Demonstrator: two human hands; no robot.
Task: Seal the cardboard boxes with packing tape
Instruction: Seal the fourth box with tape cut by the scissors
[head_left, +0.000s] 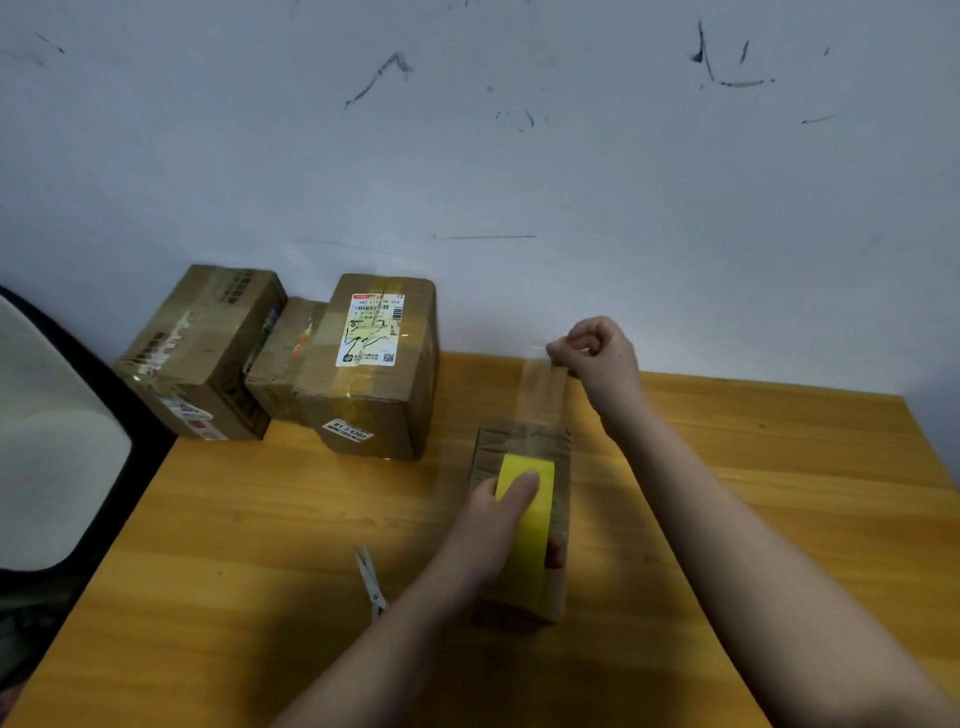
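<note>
Stretching tape strip (545, 395) past box (558, 525) edge

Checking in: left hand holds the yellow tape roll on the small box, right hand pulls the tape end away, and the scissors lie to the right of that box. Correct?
Not quite. The head view shows the scissors lying left of the small box, not right. The rest holds: left hand on the yellow tape roll, right hand pulling the tape end.

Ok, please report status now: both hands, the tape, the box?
Left hand grips yellow tape roll on small box. Right hand pinches clear tape strip, pulled out above the box. Scissors lie left, not in the way.
</note>
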